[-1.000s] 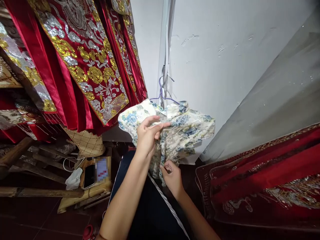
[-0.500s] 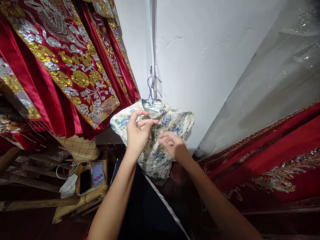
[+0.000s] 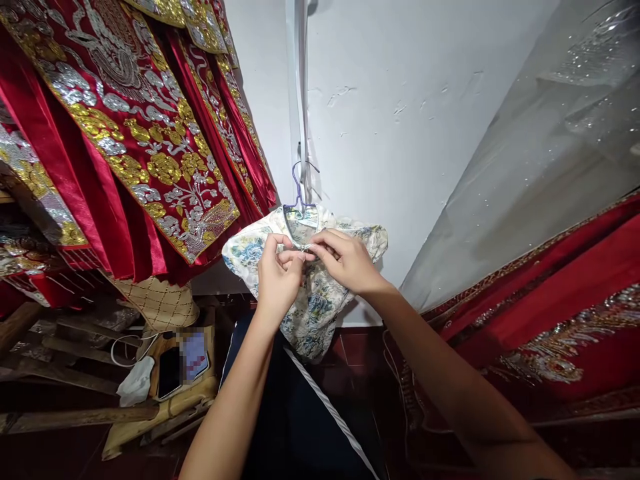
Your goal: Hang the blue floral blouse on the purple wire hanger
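Observation:
A short-sleeved floral garment (image 3: 320, 303), cream with blue flowers, hangs on a purple hanger (image 3: 297, 179) against the wall. At its front neckline, my left hand (image 3: 281, 270) pinches the left side of the collar edge between thumb and fingers. My right hand (image 3: 345, 260) meets it from the other side, its thumb and index finger closed on the collar edge too. The fingertips of both hands almost touch at the middle of the neckline. Any small fastener between them is too small to make out.
Red embroidered garments (image 3: 165, 160) hang at the left. Low at left stands a bamboo chair (image 3: 165, 407) bearing phones (image 3: 170, 370), a white cable and a crumpled tissue (image 3: 136, 381). To the right hang a sheer sparkly fabric (image 3: 505, 173) and a red beaded garment (image 3: 560, 307).
My right hand has moved up and left from beside the garment's chest to the neckline and closed on the collar edge. My left hand stays at the collar, slightly lower in view.

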Available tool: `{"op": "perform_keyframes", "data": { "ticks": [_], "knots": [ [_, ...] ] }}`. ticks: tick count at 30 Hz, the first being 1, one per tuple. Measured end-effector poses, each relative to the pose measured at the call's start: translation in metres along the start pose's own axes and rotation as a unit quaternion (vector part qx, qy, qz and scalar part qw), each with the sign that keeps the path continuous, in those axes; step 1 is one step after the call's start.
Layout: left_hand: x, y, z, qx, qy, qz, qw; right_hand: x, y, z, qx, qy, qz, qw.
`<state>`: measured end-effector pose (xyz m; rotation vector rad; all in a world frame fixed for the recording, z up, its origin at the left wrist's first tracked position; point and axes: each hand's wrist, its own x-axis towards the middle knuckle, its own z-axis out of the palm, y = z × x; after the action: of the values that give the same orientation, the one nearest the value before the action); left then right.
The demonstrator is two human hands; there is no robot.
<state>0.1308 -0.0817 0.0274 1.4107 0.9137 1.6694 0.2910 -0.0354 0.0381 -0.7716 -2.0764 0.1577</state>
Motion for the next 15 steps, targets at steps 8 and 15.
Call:
{"op": "perform_keyframes", "data": {
  "ticks": [8, 15],
  "knots": [
    [0.003, -0.017, -0.002, -0.003, 0.001, -0.035, 0.999, -0.003, -0.001, 0.018, 0.035, 0.042, 0.008, 0.999],
    [0.000, -0.026, -0.009, -0.004, -0.001, -0.051, 0.999, -0.003, 0.000, 0.025, 0.042, 0.037, 0.008, 0.998]
  ]
}}
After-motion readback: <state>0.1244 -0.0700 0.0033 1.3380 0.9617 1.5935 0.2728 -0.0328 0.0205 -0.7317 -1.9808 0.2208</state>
